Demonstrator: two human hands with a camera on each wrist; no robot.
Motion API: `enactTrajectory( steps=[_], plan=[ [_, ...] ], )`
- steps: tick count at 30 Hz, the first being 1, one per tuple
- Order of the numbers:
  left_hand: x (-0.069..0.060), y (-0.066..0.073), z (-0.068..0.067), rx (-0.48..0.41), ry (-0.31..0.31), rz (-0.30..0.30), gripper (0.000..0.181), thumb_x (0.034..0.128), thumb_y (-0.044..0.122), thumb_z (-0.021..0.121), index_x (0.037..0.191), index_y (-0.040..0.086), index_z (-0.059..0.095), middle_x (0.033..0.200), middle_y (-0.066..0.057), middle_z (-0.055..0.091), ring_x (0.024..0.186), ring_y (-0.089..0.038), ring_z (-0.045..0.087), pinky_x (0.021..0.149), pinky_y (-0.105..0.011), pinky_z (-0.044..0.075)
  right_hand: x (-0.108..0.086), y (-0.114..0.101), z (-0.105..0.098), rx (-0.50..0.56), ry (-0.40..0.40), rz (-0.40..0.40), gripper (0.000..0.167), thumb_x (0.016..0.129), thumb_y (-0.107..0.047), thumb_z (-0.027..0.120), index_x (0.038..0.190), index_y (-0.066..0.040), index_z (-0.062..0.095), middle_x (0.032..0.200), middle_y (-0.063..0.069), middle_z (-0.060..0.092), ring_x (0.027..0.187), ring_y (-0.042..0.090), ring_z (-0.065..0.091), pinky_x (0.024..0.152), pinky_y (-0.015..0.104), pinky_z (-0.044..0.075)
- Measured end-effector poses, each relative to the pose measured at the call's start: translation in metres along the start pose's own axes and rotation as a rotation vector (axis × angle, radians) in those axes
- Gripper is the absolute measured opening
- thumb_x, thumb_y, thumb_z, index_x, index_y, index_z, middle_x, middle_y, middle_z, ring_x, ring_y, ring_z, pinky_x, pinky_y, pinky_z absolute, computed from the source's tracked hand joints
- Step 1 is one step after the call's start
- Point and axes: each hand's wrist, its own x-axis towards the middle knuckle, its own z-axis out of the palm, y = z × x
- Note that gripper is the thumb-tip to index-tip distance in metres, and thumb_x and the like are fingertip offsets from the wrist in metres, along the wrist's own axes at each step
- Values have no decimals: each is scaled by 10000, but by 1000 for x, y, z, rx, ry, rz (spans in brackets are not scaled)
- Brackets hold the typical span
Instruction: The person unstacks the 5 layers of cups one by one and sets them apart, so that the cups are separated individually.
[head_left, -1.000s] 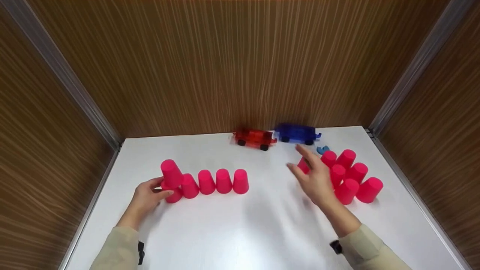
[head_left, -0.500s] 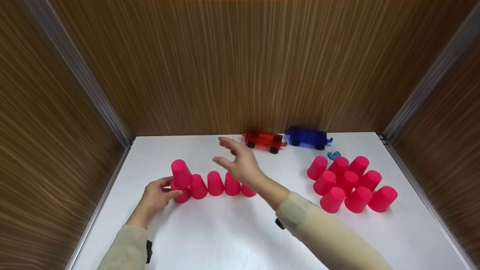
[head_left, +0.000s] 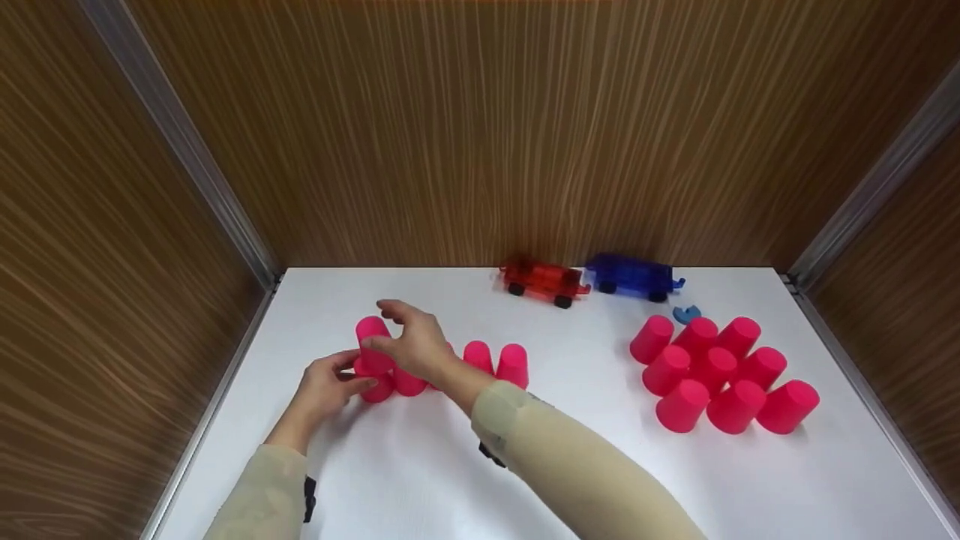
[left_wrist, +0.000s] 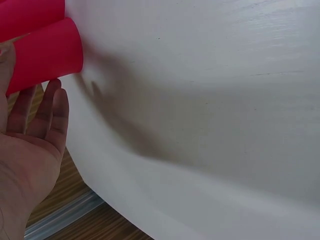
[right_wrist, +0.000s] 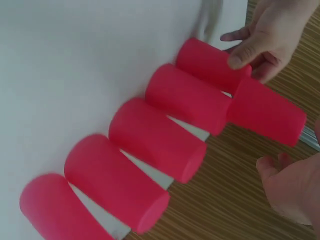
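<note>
One upper cup point(right_wrist: 267, 112) sits on my row point(right_wrist: 155, 140) at its left end, so I'd brace the end cup point(right_wrist: 206, 62) my left hand point(head_left: 324, 388) grips and nudge lightly with my empty right hand point(head_left: 421, 346).

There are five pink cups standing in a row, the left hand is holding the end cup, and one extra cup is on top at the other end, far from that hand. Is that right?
Not quite: the extra cup is on top at the same end as the left hand, right beside it. The right wrist view shows this. The rest stays: five pink cups standing in a row, the left hand holding the end cup.
</note>
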Motion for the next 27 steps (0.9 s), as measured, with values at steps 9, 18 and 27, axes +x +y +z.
enactTrajectory(
  steps=[9,18,27],
  plan=[
    [0,1,2,25,16,21,603,947,178,832,1504,117,610,1432,-145,645,1235,-347,661,992,-448,587,4,11,11,22,11,5,587,950,-244,831,1492,-247,605,1371,-60,635,1309,212,579,997,318,560],
    [0,1,2,2,17,35,588,934,176,846,1479,117,631,1405,-164,647,1224,-373,658,966,-435,600,-4,26,-50,121,-4,-59,534,945,-284,837,1427,-261,608,1288,-84,634,1192,165,608,948,320,583],
    [-5,3,1,8,2,-25,679,932,233,853,1538,127,567,1435,-175,600,1237,-358,616,967,-442,599,-22,65,-161,-7,82,-126,477,944,-277,827,1366,-188,623,1262,-10,654,1154,205,642,938,361,595]
  ],
)
